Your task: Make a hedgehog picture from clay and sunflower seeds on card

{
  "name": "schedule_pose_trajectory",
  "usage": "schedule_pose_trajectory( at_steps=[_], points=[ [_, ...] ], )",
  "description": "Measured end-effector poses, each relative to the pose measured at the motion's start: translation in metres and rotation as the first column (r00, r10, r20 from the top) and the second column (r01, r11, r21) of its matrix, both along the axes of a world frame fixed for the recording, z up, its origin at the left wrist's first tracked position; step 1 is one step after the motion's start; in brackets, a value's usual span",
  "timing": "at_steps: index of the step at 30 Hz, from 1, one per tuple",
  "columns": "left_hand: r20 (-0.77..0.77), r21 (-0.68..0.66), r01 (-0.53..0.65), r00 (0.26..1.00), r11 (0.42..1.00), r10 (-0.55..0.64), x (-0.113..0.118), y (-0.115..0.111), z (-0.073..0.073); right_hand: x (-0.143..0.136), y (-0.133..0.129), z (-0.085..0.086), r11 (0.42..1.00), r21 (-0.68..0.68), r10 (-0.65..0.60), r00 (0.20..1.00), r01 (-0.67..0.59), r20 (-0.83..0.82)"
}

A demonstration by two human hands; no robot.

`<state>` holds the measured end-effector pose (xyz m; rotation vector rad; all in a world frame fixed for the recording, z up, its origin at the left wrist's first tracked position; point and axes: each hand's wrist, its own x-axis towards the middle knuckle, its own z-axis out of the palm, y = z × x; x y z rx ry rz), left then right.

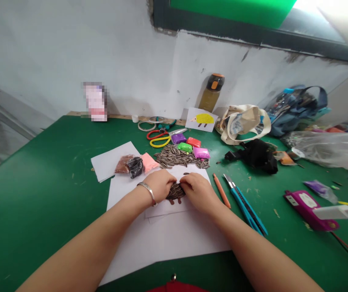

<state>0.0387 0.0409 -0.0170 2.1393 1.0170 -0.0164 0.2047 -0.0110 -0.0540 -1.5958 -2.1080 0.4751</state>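
Observation:
On a small sheet of white paper (164, 209) lies a figure covered in overlapping sunflower seeds (176, 191), with short brown legs below it. My left hand (158, 184), a bangle at its wrist, has its fingers pinched together at the figure's left upper edge. From the right, my right hand (198, 190) pinches at the same figure, thumb and fingertips against its upper edge. Whether either hand holds a seed is hidden by the fingers. Just beyond them lies a pile of loose sunflower seeds (169, 156).
Packets of coloured clay (201, 153) rest on the seeds. Scissors (160, 138), an orange stick (221, 190), a blue cutter (247, 207) and a purple glue-gun-like device (309, 211) surround the paper. A yellow hedgehog drawing (202, 119) leans near a bottle (212, 93).

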Motion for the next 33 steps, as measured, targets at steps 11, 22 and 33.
schedule_pose_trajectory(
  at_steps=[11, 22, 33],
  points=[
    [0.041, -0.055, 0.009, 0.999, 0.998, -0.007, -0.001, -0.001, -0.001, -0.005, -0.001, -0.004, 0.999, 0.033, -0.021, 1.0, 0.021, -0.014],
    [0.04, -0.067, 0.01, 0.999, 0.998, -0.007, -0.002, -0.002, -0.001, 0.002, 0.001, 0.008, 0.997, -0.072, 0.014, 0.999, -0.017, -0.039],
    [-0.002, -0.047, 0.007, 1.0, 0.999, -0.007, -0.001, -0.002, -0.001, 0.003, 0.002, 0.008, 0.998, -0.062, 0.028, 0.999, -0.026, 0.027]
  ],
)
